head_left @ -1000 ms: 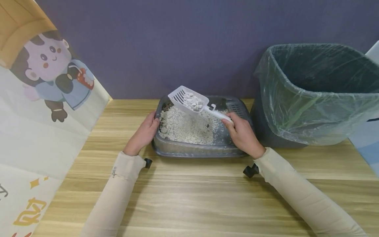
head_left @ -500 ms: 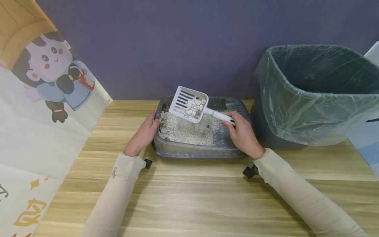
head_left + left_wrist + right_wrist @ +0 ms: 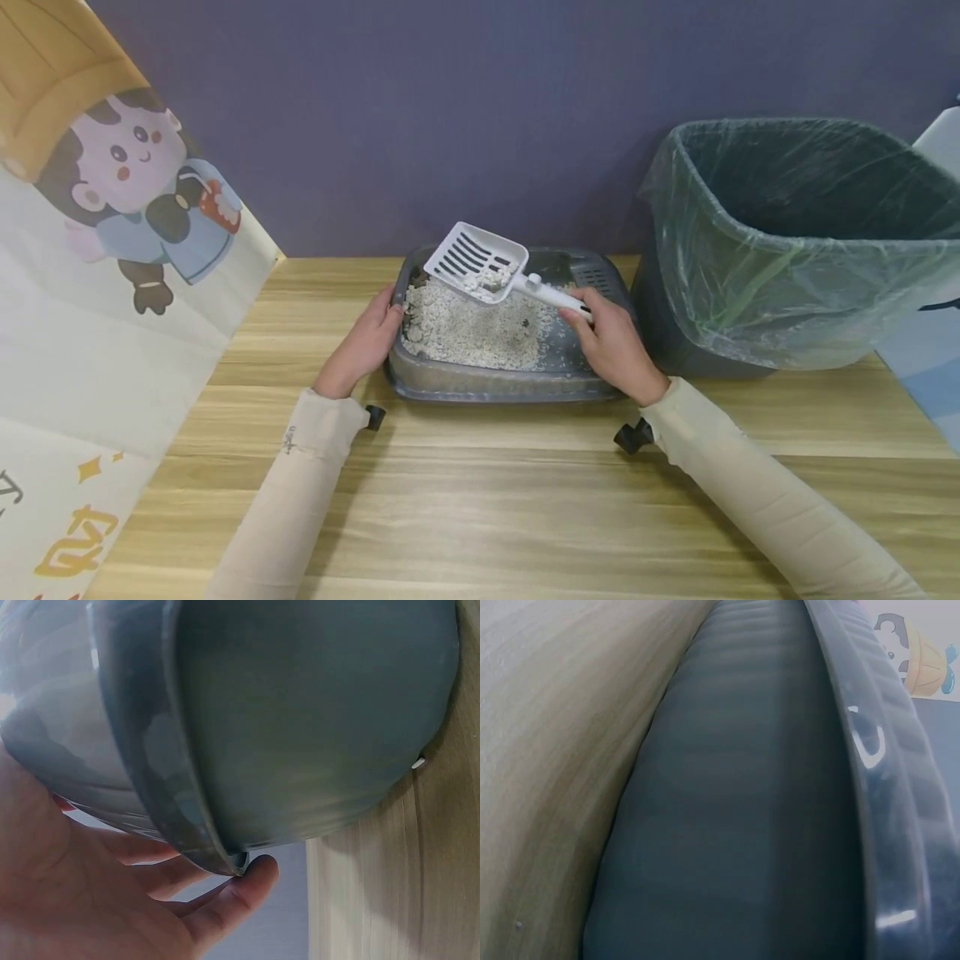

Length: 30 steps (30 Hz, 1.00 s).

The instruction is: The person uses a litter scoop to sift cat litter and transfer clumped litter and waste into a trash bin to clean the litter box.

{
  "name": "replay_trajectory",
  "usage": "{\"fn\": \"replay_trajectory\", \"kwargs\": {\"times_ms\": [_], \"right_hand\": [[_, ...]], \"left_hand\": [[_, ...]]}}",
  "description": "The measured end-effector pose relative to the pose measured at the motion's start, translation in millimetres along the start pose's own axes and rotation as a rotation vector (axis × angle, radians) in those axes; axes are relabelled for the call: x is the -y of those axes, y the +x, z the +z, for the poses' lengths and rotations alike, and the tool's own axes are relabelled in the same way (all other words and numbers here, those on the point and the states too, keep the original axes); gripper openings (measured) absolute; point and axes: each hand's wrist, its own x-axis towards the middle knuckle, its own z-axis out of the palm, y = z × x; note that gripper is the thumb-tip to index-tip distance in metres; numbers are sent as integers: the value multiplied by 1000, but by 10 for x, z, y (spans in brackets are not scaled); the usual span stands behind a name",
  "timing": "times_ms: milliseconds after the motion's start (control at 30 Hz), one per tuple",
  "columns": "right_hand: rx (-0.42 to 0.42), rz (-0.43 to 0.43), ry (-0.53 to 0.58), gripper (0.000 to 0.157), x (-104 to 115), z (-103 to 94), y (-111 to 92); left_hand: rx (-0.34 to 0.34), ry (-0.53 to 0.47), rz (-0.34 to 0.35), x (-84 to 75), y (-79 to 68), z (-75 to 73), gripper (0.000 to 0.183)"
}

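My right hand (image 3: 617, 346) grips the handle of a white slotted litter scoop (image 3: 546, 292), whose head is held over the litter box and points up and left. A small heap of pale litter clumps (image 3: 493, 277) lies at the handle end of the scoop's head, and the slots beyond show bare. The grey litter box (image 3: 502, 387) holds pale granular litter (image 3: 480, 333), mostly at its left and middle. My left hand (image 3: 365, 340) holds the box's left rim; in the left wrist view its fingers (image 3: 232, 904) hook at the lip. The right wrist view shows only the box's outer side.
A dark bin (image 3: 705, 342) with a clear plastic liner (image 3: 772, 308) stands right beside the box. Behind runs a purple-grey wall (image 3: 450, 108). A printed cartoon panel (image 3: 67, 358) borders the wooden table (image 3: 480, 500) on the left.
The scoop's head tips toward me, then tilts back, staying over the box. Fewer clumps lie in it now than before. My left hand stays on the rim.
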Motion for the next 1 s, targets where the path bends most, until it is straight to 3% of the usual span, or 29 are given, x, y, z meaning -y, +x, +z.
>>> {"fn": "replay_trajectory", "kwargs": {"times_ms": [400, 733, 1000], "right_hand": [[105, 51, 11, 37, 52, -73, -16], [58, -3, -20, 34, 365, -406, -45], [-37, -47, -179, 29, 760, -825, 4]], "left_hand": [[-11, 22, -13, -31, -1, 14, 49], [-6, 19, -15, -13, 8, 24, 50], [10, 12, -31, -11, -2, 21, 50]]}}
